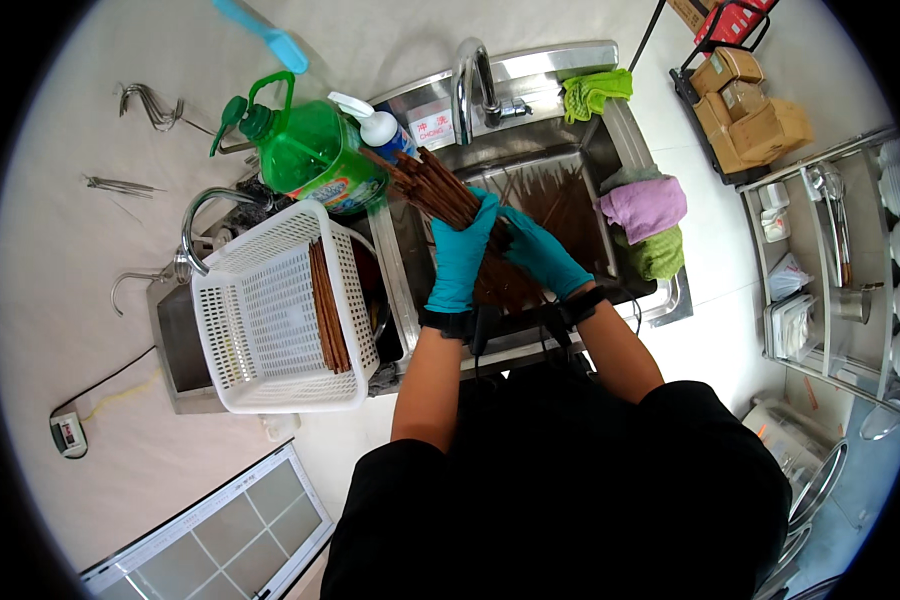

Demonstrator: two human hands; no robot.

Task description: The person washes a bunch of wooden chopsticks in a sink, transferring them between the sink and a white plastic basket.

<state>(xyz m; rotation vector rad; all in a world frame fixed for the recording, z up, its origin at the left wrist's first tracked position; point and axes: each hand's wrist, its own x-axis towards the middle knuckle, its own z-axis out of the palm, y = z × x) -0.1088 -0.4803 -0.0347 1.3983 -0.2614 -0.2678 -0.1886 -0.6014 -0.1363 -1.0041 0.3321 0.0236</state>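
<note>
A thick bundle of brown chopsticks [436, 190] slants up and left above the metal sink [610, 150]. My left hand [463, 245], in a teal glove, is wrapped round the bundle near its middle. My right hand [545, 254], gloved the same way, is closed at the bundle's lower right end; its fingertips are partly hidden. More chopsticks [560, 195] lie loose in the sink below my hands. To the left, a white perforated basket [255, 310] holds several chopsticks [327, 305] along its right side.
A chrome faucet [467, 85] rises behind the sink. A green jug [305, 150] and a white-topped pump bottle [375, 122] stand back left. A lime cloth [595, 93], a purple cloth [645, 208] and a green cloth [658, 253] lie along the rim. A metal shelf [820, 270] stands right.
</note>
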